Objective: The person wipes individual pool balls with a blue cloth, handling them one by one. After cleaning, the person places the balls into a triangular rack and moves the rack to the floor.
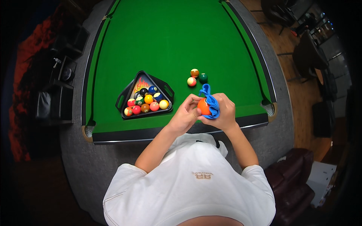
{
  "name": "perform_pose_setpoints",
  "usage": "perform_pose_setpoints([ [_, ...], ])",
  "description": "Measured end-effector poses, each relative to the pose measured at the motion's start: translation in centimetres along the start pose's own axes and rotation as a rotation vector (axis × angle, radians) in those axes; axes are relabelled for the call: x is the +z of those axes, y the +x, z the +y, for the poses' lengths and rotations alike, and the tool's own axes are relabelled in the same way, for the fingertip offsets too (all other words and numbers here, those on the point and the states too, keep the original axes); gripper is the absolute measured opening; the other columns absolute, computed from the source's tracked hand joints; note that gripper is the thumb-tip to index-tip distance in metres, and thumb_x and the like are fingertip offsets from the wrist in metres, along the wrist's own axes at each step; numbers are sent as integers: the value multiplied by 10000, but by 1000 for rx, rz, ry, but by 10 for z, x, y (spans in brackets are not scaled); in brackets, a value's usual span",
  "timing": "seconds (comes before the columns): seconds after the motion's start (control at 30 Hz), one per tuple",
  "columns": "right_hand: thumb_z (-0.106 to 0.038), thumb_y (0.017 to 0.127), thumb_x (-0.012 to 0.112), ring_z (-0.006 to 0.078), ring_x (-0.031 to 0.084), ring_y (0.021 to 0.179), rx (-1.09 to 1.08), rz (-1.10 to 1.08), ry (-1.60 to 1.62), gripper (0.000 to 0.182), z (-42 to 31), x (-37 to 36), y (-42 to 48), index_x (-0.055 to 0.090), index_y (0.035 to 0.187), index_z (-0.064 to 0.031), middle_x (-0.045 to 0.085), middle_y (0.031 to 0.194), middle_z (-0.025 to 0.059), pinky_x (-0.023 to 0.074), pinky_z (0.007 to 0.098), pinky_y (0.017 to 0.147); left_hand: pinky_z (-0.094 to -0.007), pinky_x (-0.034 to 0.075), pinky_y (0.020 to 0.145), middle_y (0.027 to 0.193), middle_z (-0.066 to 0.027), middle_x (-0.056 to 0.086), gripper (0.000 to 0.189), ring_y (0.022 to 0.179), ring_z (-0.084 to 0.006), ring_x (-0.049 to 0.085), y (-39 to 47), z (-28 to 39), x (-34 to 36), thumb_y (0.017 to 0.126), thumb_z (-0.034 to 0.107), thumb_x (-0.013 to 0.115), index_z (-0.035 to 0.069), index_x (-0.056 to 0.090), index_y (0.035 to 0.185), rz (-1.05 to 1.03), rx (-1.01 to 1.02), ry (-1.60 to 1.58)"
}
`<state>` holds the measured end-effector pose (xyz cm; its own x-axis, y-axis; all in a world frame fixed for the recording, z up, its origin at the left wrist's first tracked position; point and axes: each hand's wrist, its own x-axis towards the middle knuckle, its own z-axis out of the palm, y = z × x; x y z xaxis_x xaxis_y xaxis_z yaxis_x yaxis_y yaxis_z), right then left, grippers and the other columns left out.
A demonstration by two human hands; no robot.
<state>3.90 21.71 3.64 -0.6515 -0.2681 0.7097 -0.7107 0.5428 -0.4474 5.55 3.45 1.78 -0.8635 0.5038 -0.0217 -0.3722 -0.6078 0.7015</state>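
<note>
Between my two hands, above the near cushion of the pool table, is an orange pool ball (203,106). The fingers and thumb of my left hand (185,114) grip the ball from its left side. In my right hand (224,108) is a bunched blue cloth (212,106), pressed against the ball's right side. Just beyond my hands, a brown-and-white striped ball (194,73), a pink-and-white striped ball (191,82) and a dark green ball (203,78) lie grouped on the green felt (169,48). My right palm is hidden from view.
A black triangular tray (147,115) with a flame print holds several pool balls at the left, close to the near cushion. Corner pockets sit at the near left (88,132) and near right (268,110). Dark chairs (308,50) stand right of the table, and a maroon leather seat (291,175) is behind right.
</note>
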Motion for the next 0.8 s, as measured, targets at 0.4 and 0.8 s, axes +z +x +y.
perform_pose_setpoints([
  [0.4,-352,986,560,141,631,916,608,56,738,368,-20,18,-8,584,1131,-14,671,1023,78,503,282,830,-382,529,1002,1325,-89,519,569,1233,-220,559,-17,29,11,755,163,861,33,626,1257,44,346,738],
  [0.8,-487,1034,506,107,643,760,1218,-44,1457,418,-2,25,-14,605,1036,-81,642,894,31,533,250,650,-379,551,977,1281,-125,624,607,1203,-270,619,-14,24,17,698,110,871,9,639,1251,-31,586,997],
])
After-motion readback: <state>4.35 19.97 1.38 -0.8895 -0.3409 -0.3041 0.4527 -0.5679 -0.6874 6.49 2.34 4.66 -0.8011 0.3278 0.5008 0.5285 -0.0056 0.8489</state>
